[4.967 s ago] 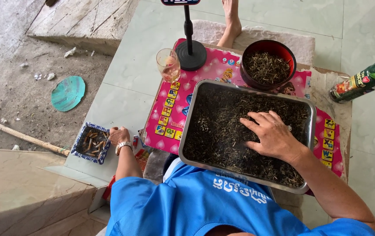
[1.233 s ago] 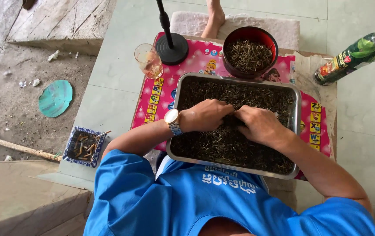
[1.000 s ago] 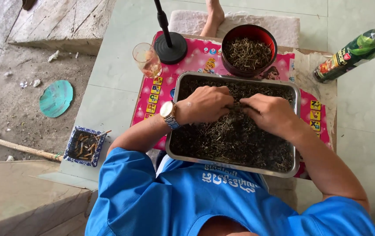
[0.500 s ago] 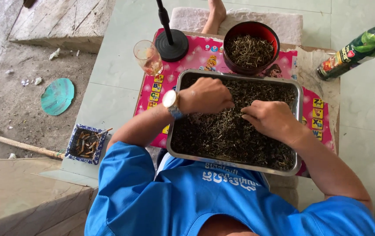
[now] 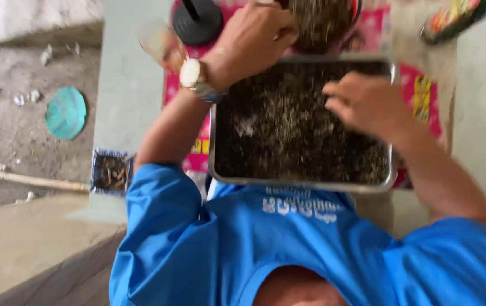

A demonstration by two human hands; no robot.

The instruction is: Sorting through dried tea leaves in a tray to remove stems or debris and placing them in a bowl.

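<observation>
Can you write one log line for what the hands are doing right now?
left hand: over red bowl, closed | right hand: over metal tray of dark dried bits | view: blurred

Your whole view is motion-blurred. The bowl at top centre is cut by the frame edge and partly hidden behind your left hand. The bottle at upper right is smeared and cropped.

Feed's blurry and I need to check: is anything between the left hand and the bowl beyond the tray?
Nothing visible. The left hand is already at the near rim of the round red bowl of dried strands, past the far edge of the rectangular metal tray. The black round stand base sits to its left.
</observation>
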